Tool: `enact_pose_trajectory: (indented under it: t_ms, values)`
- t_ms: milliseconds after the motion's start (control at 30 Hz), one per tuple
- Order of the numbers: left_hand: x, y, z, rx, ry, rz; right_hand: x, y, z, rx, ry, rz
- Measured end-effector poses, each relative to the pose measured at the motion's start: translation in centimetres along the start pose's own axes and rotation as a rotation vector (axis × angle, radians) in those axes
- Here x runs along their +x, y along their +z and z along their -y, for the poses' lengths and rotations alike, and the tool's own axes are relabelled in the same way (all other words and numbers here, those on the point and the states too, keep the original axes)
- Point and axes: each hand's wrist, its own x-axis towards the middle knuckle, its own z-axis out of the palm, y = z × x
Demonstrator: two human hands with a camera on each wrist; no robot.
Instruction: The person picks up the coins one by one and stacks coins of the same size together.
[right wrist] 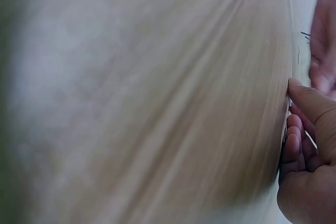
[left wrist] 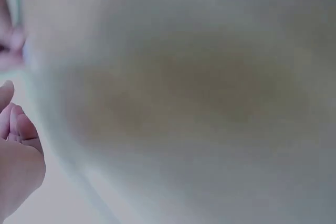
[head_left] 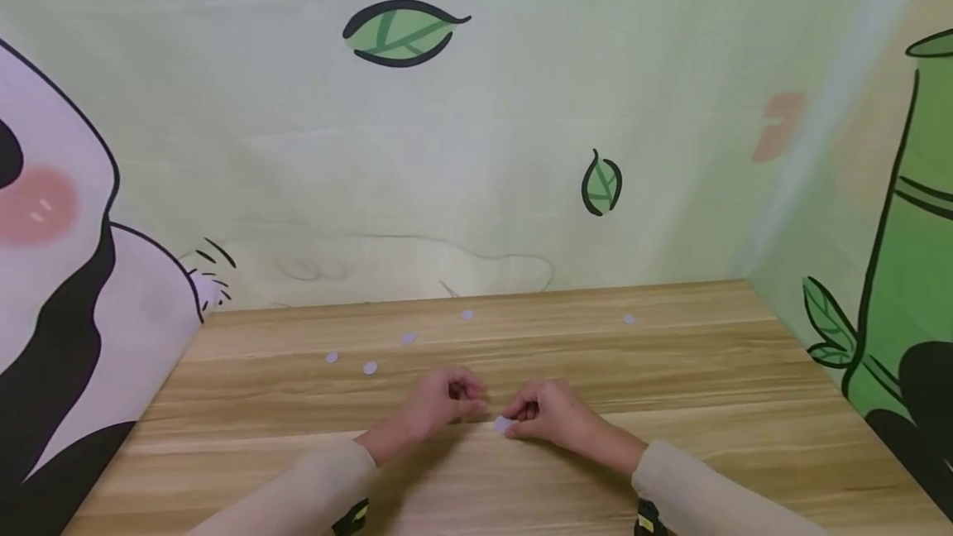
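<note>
Both hands lie close together on the wooden table [head_left: 670, 370], near its front middle. My right hand [head_left: 547, 414] has its fingers curled, and thumb and forefinger pinch a small pale round disc [head_left: 503, 424] that lies on the wood. In the right wrist view the right hand [right wrist: 307, 145] shows its thumb tip pressed to the table beside a sliver of white. My left hand [head_left: 447, 399] sits just left of the disc with its fingers curled in; nothing shows between them. The left wrist view is a blur with only the left hand's curled fingers [left wrist: 16, 135] at the edge.
Several more pale discs lie scattered farther back: one [head_left: 370, 368] and another [head_left: 331, 357] at the left, one [head_left: 407, 338] behind them, one [head_left: 466, 315] near the wall, one [head_left: 629, 318] at the right. Printed cloth walls close in the table's back and sides.
</note>
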Motion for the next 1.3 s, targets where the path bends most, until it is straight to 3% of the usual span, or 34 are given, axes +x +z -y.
enact_pose_trajectory:
  t_ms: [200, 300, 500, 1000, 1300]
  values:
    - [1.9, -4.8, -0.1, -0.034, -0.054, -0.28, 0.0, 0.0, -0.1, 0.002, -0.013, -0.002]
    - [2.3, -6.8, 0.2, -0.051, -0.103, -0.341, -0.1, 0.0, 0.0, 0.004, -0.008, 0.003]
    - [2.3, -8.8, 0.5, -0.074, -0.137, -0.372, -0.1, 0.0, 0.1, -0.007, 0.004, 0.006]
    - [3.0, -9.8, 3.2, -0.123, -0.26, -0.43, -0.1, -0.1, 0.1, -0.005, 0.0, 0.005]
    - [3.0, -9.2, 4.3, -0.018, -0.36, -0.415, 0.0, -0.1, 0.0, -0.016, -0.003, 0.002]
